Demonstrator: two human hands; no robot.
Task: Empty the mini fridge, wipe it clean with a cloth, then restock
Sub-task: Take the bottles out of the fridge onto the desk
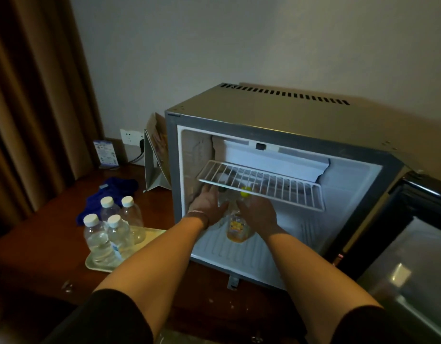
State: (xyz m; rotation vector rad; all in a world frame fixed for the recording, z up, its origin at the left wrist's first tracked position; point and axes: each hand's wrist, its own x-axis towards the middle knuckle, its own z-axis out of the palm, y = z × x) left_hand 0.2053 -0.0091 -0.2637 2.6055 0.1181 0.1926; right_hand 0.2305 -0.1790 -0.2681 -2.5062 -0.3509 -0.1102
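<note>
The grey mini fridge (pixel 276 115) stands open on a dark wooden table, its white wire shelf (pixel 261 186) in place. Both my arms reach inside, under the shelf. My left hand (pixel 208 203) has straight fingers near the left wall, beside a clear bottle that I can barely make out. My right hand (pixel 258 212) lies with fingers extended against a yellow-capped bottle of orange drink (pixel 238 228) standing on the fridge floor. Whether either hand grips a bottle is unclear. A dark blue cloth (pixel 107 197) lies on the table to the left.
Several white-capped water bottles (pixel 115 229) stand on a pale tray (pixel 100 265) left of the fridge. The fridge door (pixel 408 256) hangs open at right. A folded card (pixel 156 155), a small sign (pixel 106 153), a wall socket and brown curtains are behind.
</note>
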